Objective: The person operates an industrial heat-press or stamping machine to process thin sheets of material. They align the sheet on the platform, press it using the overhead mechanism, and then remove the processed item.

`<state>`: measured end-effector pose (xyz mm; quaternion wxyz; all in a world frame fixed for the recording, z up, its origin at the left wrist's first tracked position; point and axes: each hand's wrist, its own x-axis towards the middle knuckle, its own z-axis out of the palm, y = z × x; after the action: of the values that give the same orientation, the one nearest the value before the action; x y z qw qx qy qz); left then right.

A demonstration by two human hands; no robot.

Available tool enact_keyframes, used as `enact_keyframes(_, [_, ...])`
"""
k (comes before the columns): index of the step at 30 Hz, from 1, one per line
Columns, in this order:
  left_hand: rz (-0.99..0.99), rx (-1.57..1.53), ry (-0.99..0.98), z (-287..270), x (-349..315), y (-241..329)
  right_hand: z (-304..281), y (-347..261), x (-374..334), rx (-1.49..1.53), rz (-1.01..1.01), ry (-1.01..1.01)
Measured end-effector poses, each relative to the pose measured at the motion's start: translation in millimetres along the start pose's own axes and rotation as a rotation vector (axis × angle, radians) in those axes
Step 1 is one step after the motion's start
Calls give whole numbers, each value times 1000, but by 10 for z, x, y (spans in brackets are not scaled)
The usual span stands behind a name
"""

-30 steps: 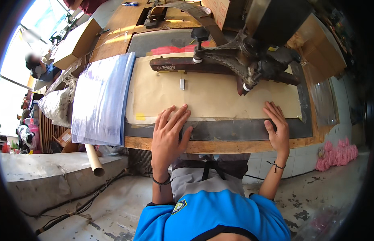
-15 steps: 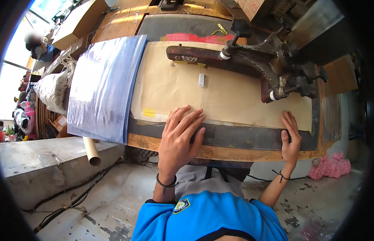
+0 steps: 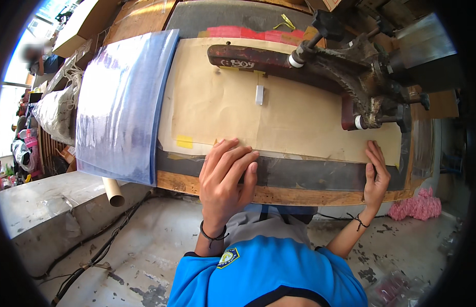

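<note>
A large tan paper sheet (image 3: 299, 123) lies on the dark mat (image 3: 289, 175) covering the wooden table. My left hand (image 3: 225, 176) rests palm down at its near edge, left of the middle, with fingers stretched out over the paper. Toward the sheet's near right corner, my right hand (image 3: 377, 176) lies with its fingers extended along the edge. Neither hand grips anything. Above the paper's far side reaches a dark red metal arm (image 3: 258, 57) of a black clamp-like machine (image 3: 358, 71). A small white block (image 3: 259, 95) sits on the paper below that arm.
Left of the paper, a stack of glossy clear plastic sheets (image 3: 123, 102) overhangs the table's front. A cardboard tube (image 3: 114, 193) sticks out beneath it. Pink stringy material (image 3: 416, 205) lies at the right. Black cables (image 3: 89, 261) run along the floor. Another person (image 3: 49, 62) is far left.
The whole view has shifted slightly, so the table and machine appear a little displaced. Both hands stay on the paper's near edge, with fingers still extended.
</note>
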<state>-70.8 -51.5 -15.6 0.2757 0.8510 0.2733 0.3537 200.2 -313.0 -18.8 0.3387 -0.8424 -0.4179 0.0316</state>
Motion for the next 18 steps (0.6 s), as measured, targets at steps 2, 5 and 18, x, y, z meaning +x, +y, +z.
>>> enact_keyframes(2, [-10,0,4,1,2,8,2,15,-7,4,-3,3])
enact_keyframes(5, [-10,7,6,10,3,2,-5,20,-14,-2,2,3])
enact_keyframes(18, [-64,75,-84,-8,56,42,-5,21,5,-8,-2,10])
